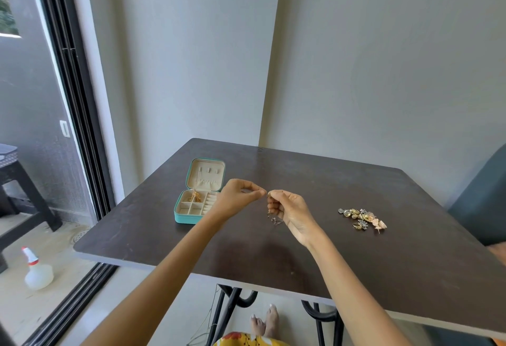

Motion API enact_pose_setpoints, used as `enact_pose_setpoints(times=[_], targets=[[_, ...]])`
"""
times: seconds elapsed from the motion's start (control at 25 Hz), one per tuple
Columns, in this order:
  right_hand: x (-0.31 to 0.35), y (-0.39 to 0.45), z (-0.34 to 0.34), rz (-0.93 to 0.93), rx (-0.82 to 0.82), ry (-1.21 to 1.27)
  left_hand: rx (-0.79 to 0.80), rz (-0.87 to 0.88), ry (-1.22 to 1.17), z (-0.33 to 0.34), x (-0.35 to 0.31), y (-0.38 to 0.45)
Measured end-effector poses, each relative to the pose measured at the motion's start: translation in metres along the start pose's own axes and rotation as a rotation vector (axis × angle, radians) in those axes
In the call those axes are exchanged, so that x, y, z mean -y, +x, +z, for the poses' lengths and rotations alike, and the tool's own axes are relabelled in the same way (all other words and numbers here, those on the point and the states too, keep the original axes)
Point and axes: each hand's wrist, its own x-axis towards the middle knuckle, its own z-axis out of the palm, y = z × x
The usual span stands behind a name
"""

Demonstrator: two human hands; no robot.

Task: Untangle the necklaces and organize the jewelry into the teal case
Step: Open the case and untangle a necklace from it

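Observation:
The teal case [189, 218] lies open at the left of the dark table [356, 258], its cream lid upright and a gold piece [195, 196] in a back compartment. My left hand [238, 196] and my right hand [287, 209] are raised above the table's middle, fingertips nearly touching. Both pinch a thin necklace chain [269, 195]; its loose end with a small pendant [275, 220] hangs below my right hand. A pile of gold and silver jewelry [362, 217] rests on the table to the right.
Walls meet in a corner behind the table. A dark green chair [484, 198] stands at the right edge. To the left is a sliding glass door, with a spray bottle [38, 270] on the floor beyond it. My feet show under the table.

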Motion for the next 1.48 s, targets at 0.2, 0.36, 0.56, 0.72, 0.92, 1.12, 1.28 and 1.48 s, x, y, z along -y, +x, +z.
enact_pose_setpoints(times=[0.2,0.36,0.56,0.72,0.92,1.12,1.28,1.48], targets=[[-0.005,0.001,-0.002,0.009,-0.040,0.030,0.037,-0.036,-0.067,0.002,0.001,0.000],[-0.007,0.001,-0.003,0.007,-0.037,0.031,0.009,-0.062,-0.058,0.005,0.004,0.000],[-0.008,0.000,-0.003,-0.001,-0.020,0.008,-0.001,-0.100,-0.107,0.004,0.004,0.001],[-0.008,-0.001,0.000,-0.008,-0.012,0.000,0.015,-0.109,-0.080,0.004,0.003,0.000],[-0.007,-0.002,0.003,-0.011,-0.018,-0.005,0.002,-0.119,-0.065,0.004,0.003,0.000],[-0.007,-0.003,0.005,-0.023,-0.015,-0.008,-0.014,-0.123,-0.067,0.005,0.004,-0.001],[-0.007,-0.005,0.006,0.010,-0.014,-0.026,-0.024,-0.111,-0.024,0.001,0.005,0.002],[-0.007,-0.010,0.001,0.021,-0.039,-0.030,-0.053,-0.127,-0.028,-0.002,0.005,0.002]])
